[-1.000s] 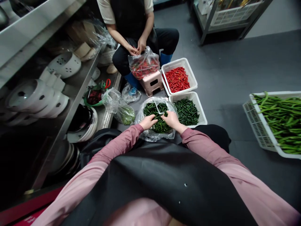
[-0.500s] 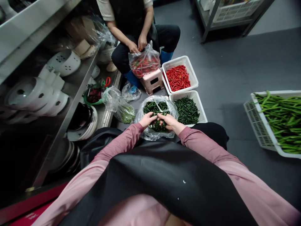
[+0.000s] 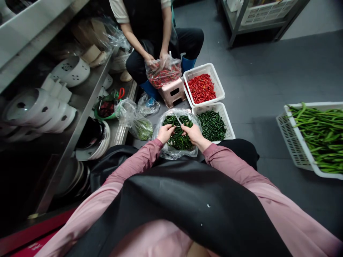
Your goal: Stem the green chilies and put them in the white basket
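Note:
A clear plastic bag point(image 3: 167, 154) full of green chilies point(image 3: 180, 140) lies open in front of me. My left hand point(image 3: 165, 134) is over its left side, thumb and fingers pinched on what looks like a green chili. Over the right side, my right hand point(image 3: 194, 135) has its fingers curled in and its thumb pressed toward them; whatever is between them is too small to make out. A gap with chilies below separates the two hands. Just right of the bag, a white basket point(image 3: 229, 125) holds more green chilies.
Opposite me sits a person point(image 3: 150, 32) with both hands at a bag of red chilies point(image 3: 163, 75) on a pink stool point(image 3: 173, 93). A white basket point(image 3: 220, 85) of red chilies stands beside it. Shelves with bowls point(image 3: 72, 71) line the left; a green-bean crate point(image 3: 297, 146) stands right.
My hands were touching fingertip to fingertip over the bag; now they are apart, the left one lower and to the left. The other person's hands have moved into the red chili bag.

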`<state>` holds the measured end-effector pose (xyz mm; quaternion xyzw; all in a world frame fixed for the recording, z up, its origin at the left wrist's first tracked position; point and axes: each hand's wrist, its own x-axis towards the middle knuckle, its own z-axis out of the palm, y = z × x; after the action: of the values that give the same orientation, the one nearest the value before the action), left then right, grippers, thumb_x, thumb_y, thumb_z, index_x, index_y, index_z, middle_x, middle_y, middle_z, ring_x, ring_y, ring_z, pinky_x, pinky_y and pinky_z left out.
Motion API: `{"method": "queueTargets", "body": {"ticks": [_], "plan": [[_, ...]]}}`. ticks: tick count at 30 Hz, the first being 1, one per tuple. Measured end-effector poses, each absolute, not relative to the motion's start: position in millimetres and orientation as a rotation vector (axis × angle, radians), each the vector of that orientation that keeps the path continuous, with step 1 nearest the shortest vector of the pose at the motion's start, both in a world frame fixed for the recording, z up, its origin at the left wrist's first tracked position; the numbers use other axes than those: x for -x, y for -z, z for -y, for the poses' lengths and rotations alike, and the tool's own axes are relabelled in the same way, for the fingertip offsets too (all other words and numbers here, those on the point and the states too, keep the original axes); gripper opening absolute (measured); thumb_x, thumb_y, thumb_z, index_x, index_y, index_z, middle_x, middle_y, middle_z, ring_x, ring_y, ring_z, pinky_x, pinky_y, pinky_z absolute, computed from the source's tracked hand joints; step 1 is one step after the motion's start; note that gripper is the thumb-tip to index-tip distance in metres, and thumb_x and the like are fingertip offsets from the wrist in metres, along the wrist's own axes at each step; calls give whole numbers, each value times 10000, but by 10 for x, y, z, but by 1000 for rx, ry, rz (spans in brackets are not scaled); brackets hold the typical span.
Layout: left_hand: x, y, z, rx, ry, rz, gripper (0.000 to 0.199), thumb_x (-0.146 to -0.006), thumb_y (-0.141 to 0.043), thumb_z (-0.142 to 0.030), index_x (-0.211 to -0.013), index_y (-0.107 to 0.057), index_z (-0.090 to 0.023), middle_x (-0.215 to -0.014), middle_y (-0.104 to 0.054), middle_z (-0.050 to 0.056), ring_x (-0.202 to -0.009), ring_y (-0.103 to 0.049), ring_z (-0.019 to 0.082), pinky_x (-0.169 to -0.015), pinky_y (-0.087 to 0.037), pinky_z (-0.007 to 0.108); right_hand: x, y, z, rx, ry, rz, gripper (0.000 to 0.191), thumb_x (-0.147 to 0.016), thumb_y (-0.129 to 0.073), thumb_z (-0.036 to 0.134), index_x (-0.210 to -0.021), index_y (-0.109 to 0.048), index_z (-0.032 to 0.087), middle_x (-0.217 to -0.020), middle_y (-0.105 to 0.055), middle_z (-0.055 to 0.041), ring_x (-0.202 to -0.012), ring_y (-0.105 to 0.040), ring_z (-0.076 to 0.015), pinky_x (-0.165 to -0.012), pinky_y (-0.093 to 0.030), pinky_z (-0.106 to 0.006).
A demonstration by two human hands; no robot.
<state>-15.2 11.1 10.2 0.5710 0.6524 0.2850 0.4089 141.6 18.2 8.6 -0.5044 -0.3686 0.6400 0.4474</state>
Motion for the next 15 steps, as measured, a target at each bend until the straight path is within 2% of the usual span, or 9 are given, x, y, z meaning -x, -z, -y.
{"method": "queueTargets", "body": {"ticks": [2,8,15], "plan": [[256,-126,-115,-1550,-725,-1683,250,-812,-476,-230,-948,-656,-122,-797,-662,40,-685,-586,130,-700,-464,252,-1462,-131,-221,1221,-1607,892,138,-673,-677,238,-684,-554,175,-546,-513,42,-455,-461,-64,-484,-444,-200],[334,-292,76,-1864,-475,-1393,229,-802,-490,-282,-892,-644,-138,-829,-640,41,-755,-548,137,-756,-439,259,-1558,-214,-294,1142,-1881,650,212,-711,-681,190,-627,-488,170,-420,-428,62,-391,-412,-58,-432,-414,-187],[232,-322,147,-1824,-483,-1280,200,-752,-578,-347,-754,-622,-152,-669,-577,-9,-643,-499,107,-639,-416,221,-1596,-224,-317,1173,-2063,385,219,-748,-668,146,-657,-470,168,-456,-461,61,-349,-379,-28,-371,-385,-144]]}}
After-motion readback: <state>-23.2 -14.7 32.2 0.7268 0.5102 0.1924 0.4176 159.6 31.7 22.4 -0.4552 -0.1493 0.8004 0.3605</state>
